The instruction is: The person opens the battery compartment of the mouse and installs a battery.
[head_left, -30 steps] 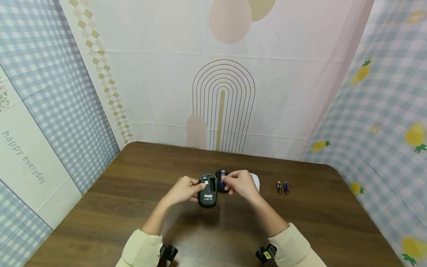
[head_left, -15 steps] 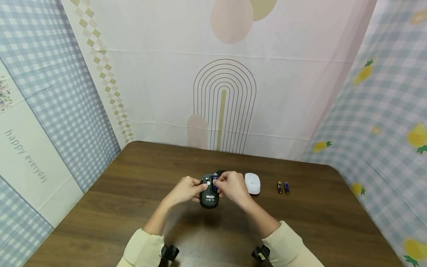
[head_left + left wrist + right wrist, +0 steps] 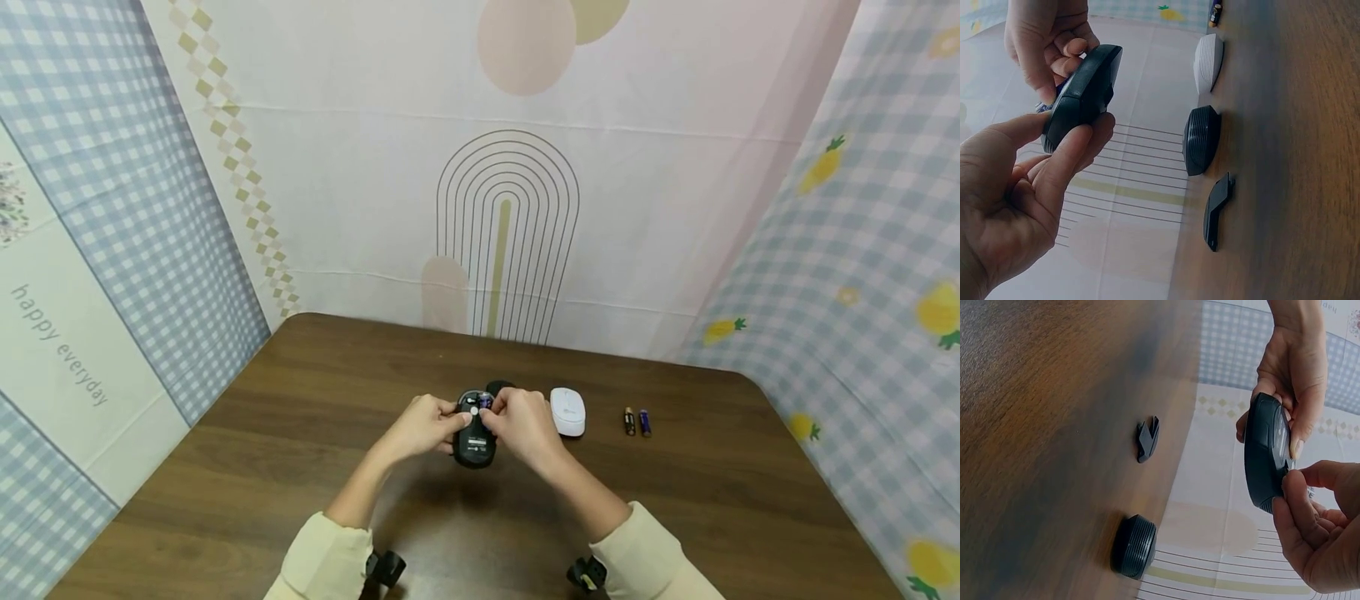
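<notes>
1. One brown wood-grain surface (image 3: 247,475), far corners rounded; dark shadow (image 3: 431,496) on it under the hands.
2. L hand (image 3: 420,427): grip clamped on black mouse (image 3: 474,450), held up off surface abt midway btwn L & R edges, underside facing head cam.
3. R hand (image 3: 527,425): grip together on blue battery (image 3: 486,401), thumb & fingers pinching it at the mouse's bay; how far in, can't tell.
4. Toward far edge, L to R: dark bent plastic pc. (image 3: 1215,212), 2nd mouse (image 3: 1202,140) (also black), white mouse (image 3: 567,412).
5. Dark battery (image 3: 629,421) w/ gold end & loose blue cell (image 3: 645,422) lie side by side, nearer far R corner.
6. Room: pale cloth (image 3: 352,183) w/ line arch hangs behind far edge; blue-white check cloth (image 3: 150,192) past L edge, w/ panel reading "happy everyday"; pineapple-print cloth (image 3: 855,250) past R edge.
7. Cream sleeves (image 3: 327,554), black wrist cams.
</notes>
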A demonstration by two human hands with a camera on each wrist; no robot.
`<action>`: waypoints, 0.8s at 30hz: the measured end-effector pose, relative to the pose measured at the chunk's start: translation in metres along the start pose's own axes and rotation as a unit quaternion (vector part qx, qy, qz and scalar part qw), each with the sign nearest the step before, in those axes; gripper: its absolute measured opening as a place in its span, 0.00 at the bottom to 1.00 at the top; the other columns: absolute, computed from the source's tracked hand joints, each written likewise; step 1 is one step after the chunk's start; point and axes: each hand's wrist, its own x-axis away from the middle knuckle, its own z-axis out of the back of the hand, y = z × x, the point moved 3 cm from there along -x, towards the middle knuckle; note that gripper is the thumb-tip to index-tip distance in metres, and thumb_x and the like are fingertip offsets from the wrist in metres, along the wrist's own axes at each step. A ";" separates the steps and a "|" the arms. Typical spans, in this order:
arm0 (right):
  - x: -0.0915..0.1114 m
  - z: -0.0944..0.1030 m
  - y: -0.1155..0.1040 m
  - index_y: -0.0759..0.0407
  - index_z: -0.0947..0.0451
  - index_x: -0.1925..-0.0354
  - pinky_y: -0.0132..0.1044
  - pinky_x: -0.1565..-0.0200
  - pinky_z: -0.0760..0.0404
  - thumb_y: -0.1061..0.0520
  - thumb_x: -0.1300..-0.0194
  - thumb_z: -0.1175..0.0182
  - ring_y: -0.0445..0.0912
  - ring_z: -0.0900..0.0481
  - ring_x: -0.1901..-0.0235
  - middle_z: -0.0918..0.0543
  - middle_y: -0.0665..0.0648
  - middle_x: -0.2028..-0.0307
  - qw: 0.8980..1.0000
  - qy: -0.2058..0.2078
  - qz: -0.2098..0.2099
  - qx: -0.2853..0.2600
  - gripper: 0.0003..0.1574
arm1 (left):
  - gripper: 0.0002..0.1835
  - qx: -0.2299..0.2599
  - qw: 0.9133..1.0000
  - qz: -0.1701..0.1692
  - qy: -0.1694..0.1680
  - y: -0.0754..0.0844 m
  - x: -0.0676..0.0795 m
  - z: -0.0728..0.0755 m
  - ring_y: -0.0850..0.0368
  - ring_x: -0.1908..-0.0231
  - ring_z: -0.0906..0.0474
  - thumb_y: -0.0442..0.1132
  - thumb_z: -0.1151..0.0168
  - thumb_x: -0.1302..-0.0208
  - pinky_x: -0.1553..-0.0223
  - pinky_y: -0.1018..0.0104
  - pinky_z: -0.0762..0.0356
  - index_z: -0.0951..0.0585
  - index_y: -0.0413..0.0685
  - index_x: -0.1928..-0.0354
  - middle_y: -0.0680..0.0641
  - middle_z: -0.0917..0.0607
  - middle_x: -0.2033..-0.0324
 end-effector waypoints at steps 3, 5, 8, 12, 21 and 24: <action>0.000 0.001 -0.002 0.57 0.24 0.81 0.26 0.89 0.28 0.58 0.44 0.36 0.32 0.30 0.92 0.23 0.48 0.86 1.000 0.004 0.001 0.009 0.12 | 0.15 0.000 1.000 -0.001 0.006 0.006 0.003 0.000 0.50 0.72 0.17 0.34 0.44 0.36 0.72 0.57 0.17 0.22 0.28 0.54 0.36 0.16 0.68; -0.001 0.002 -0.003 0.57 0.24 0.82 0.26 0.89 0.29 0.57 0.44 0.36 0.33 0.30 0.91 0.24 0.48 0.86 1.000 0.010 0.002 0.019 0.13 | 0.15 0.001 1.000 -0.002 0.010 0.006 0.003 0.000 0.50 0.72 0.17 0.34 0.44 0.36 0.72 0.57 0.17 0.22 0.27 0.53 0.35 0.16 0.68; -0.002 0.002 -0.004 0.57 0.24 0.83 0.26 0.89 0.30 0.56 0.45 0.35 0.34 0.31 0.90 0.25 0.48 0.86 0.999 0.022 0.004 0.047 0.14 | 0.16 0.008 1.000 -0.002 0.014 0.001 0.000 -0.001 0.51 0.72 0.17 0.35 0.43 0.36 0.72 0.58 0.17 0.22 0.28 0.53 0.36 0.16 0.68; -0.002 0.002 -0.006 0.56 0.24 0.84 0.27 0.88 0.32 0.54 0.45 0.33 0.37 0.31 0.88 0.26 0.47 0.86 0.997 0.028 0.004 0.078 0.16 | 0.16 0.020 1.000 -0.004 0.021 0.002 -0.001 -0.002 0.49 0.72 0.16 0.35 0.43 0.36 0.73 0.59 0.17 0.23 0.26 0.52 0.34 0.17 0.67; -0.004 0.004 -0.005 0.55 0.25 0.86 0.29 0.88 0.35 0.53 0.46 0.32 0.38 0.34 0.88 0.29 0.46 0.89 0.996 0.020 0.003 0.089 0.17 | 0.15 0.018 0.999 -0.004 0.033 -0.001 -0.002 -0.003 0.46 0.72 0.17 0.32 0.45 0.36 0.72 0.54 0.17 0.23 0.24 0.53 0.32 0.17 0.67; -0.005 0.004 -0.004 0.55 0.24 0.86 0.29 0.88 0.35 0.53 0.45 0.33 0.38 0.33 0.88 0.29 0.45 0.89 0.997 0.016 -0.001 0.079 0.17 | 0.14 0.018 0.999 -0.005 0.034 0.001 -0.001 -0.003 0.47 0.72 0.17 0.33 0.44 0.36 0.73 0.57 0.17 0.22 0.26 0.54 0.33 0.17 0.68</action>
